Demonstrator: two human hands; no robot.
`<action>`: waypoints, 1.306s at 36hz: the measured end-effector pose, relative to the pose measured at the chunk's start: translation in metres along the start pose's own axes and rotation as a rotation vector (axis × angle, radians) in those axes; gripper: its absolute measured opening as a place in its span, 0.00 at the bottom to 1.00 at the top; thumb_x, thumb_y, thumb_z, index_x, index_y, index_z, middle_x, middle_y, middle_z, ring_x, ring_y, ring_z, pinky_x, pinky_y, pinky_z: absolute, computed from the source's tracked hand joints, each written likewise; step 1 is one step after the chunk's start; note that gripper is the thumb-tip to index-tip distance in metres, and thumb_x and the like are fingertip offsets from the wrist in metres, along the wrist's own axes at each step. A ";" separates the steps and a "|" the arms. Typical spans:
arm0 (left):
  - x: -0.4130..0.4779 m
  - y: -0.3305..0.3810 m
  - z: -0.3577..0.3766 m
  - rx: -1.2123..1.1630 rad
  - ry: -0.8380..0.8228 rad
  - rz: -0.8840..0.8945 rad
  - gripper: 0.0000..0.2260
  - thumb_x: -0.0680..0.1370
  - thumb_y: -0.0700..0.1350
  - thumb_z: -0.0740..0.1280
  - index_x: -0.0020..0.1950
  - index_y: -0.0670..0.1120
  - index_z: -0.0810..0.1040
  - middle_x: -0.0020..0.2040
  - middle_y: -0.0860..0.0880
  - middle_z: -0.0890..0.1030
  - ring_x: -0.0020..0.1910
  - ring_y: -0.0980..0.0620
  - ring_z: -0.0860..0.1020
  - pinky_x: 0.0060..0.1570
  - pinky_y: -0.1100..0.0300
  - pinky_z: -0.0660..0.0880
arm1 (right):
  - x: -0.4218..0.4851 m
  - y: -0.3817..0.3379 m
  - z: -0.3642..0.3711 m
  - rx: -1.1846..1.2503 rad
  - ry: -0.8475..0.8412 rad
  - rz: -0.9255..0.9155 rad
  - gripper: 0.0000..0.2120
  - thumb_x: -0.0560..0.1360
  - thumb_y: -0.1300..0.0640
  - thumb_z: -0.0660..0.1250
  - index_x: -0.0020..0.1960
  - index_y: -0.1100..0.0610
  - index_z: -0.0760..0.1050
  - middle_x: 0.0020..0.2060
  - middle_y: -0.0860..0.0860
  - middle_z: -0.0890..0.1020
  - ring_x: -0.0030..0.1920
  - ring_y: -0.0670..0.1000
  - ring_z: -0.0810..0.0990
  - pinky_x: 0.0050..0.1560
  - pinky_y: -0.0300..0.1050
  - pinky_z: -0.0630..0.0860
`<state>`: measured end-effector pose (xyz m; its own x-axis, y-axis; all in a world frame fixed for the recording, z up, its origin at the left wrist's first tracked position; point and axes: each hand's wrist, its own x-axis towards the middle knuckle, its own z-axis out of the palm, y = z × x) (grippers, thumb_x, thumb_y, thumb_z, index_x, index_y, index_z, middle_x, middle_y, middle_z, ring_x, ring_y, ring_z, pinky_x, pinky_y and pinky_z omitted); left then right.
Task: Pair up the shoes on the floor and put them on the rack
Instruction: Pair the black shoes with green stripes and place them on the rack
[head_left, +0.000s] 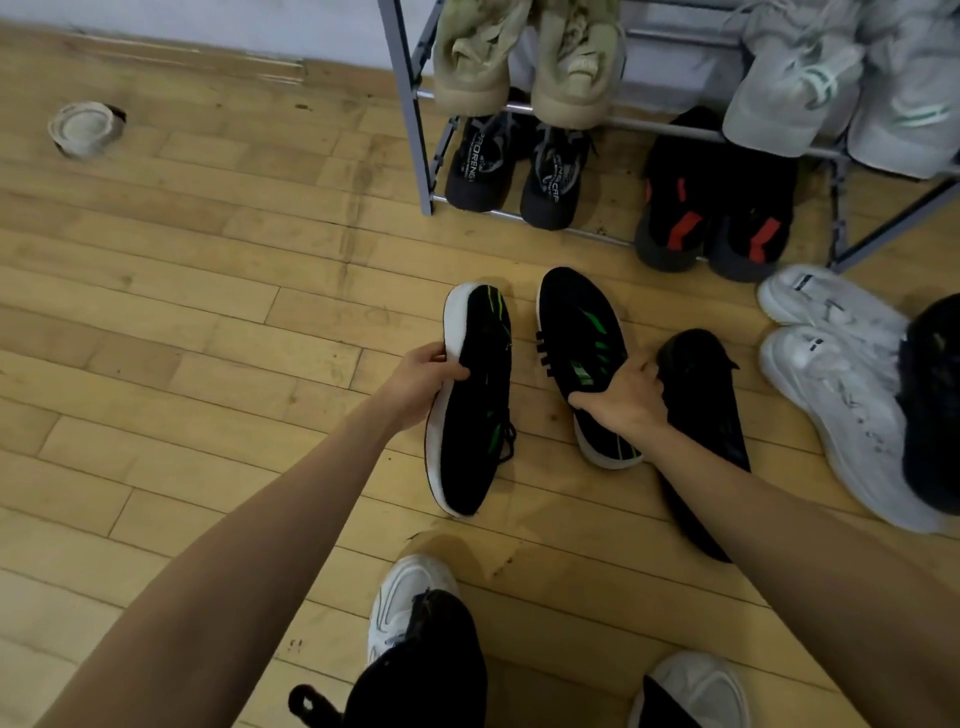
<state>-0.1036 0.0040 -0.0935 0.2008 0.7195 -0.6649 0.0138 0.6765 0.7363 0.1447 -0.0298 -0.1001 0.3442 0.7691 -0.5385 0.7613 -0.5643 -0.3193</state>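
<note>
the left hand (423, 382) has its grip closed around the white sole edge of one black and green shoe (470, 410). the right hand (626, 397) has its grip closed over the back part of the other black and green shoe (579, 338). the two look like a pair. both shoes are held side by side with a small gap, a little in front of the rack (415, 130). their long way runs from the person toward the rack, toes pointing at it.

the rack lies straight ahead and a bit to the right, so the right hand is nearer to it. i think the next move is to carry both shoes forward.

the rack has two shelves in view and four pairs: two tan shoes (524, 62) and two grey shoes (841, 88) up top, two dark shoes with white letters (514, 166) and two black and red shoes (717, 218) below.

on the floor (182, 312) lie one plain black shoe (701, 405) just beside the right hand, and two white shoes (831, 364) at the right.
</note>
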 end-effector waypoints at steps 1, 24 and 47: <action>0.001 -0.003 -0.001 -0.041 0.026 -0.008 0.10 0.73 0.32 0.65 0.54 0.39 0.78 0.46 0.44 0.84 0.43 0.48 0.84 0.37 0.60 0.80 | 0.000 0.000 0.001 0.004 -0.007 -0.008 0.56 0.65 0.41 0.74 0.76 0.62 0.42 0.72 0.62 0.57 0.72 0.63 0.59 0.67 0.58 0.67; 0.019 0.002 -0.009 2.245 0.046 0.540 0.37 0.77 0.51 0.65 0.78 0.47 0.44 0.78 0.39 0.45 0.77 0.40 0.43 0.72 0.36 0.43 | 0.004 0.000 0.010 -0.005 -0.032 -0.021 0.50 0.67 0.42 0.72 0.74 0.61 0.46 0.71 0.62 0.57 0.70 0.62 0.59 0.64 0.56 0.67; 0.012 -0.035 -0.012 1.377 0.555 0.103 0.41 0.69 0.71 0.60 0.64 0.36 0.65 0.57 0.39 0.72 0.56 0.41 0.73 0.53 0.52 0.71 | -0.002 -0.006 0.002 0.152 0.079 0.045 0.46 0.67 0.42 0.72 0.72 0.58 0.50 0.69 0.61 0.63 0.67 0.62 0.67 0.60 0.58 0.73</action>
<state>-0.1129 -0.0092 -0.1285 -0.1263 0.9346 -0.3326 0.9791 0.1713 0.1095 0.1382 -0.0288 -0.0986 0.4224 0.7600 -0.4940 0.6544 -0.6328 -0.4140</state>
